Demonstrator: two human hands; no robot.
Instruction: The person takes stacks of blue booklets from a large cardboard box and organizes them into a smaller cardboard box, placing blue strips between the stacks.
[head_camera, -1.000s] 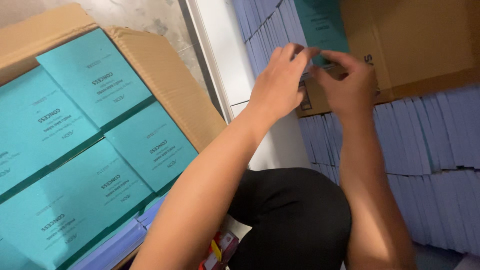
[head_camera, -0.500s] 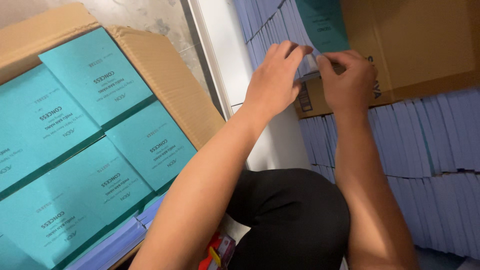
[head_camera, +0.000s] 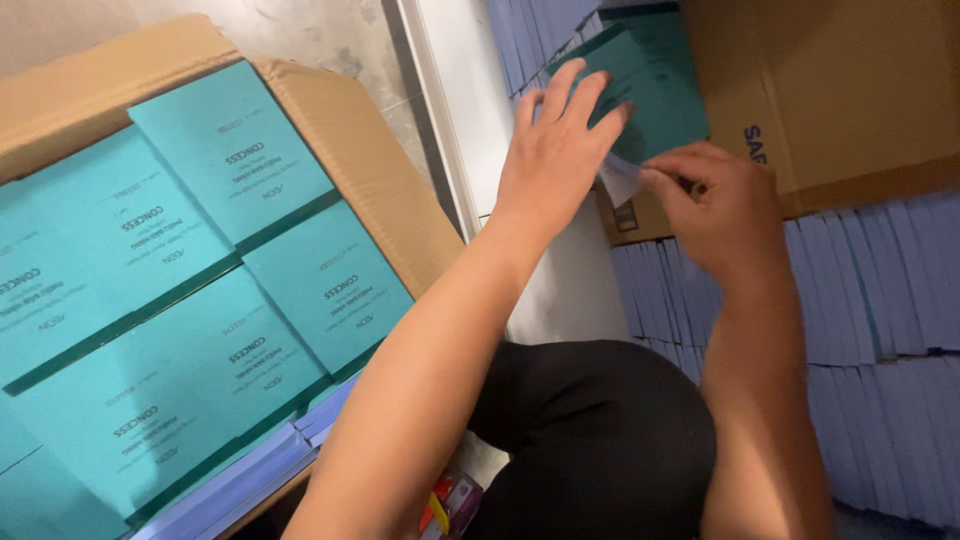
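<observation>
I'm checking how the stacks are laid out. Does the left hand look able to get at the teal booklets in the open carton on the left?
Probably yes. The left hand lies flat on a teal booklet up ahead, holding nothing, and nothing lies over the open carton or its teal booklets.

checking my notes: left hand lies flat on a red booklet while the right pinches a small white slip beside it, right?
Not quite. The booklet is teal, not red, as the head view shows. The left hand does lie flat on it, and the right hand pinches the small white slip beside it.
</observation>
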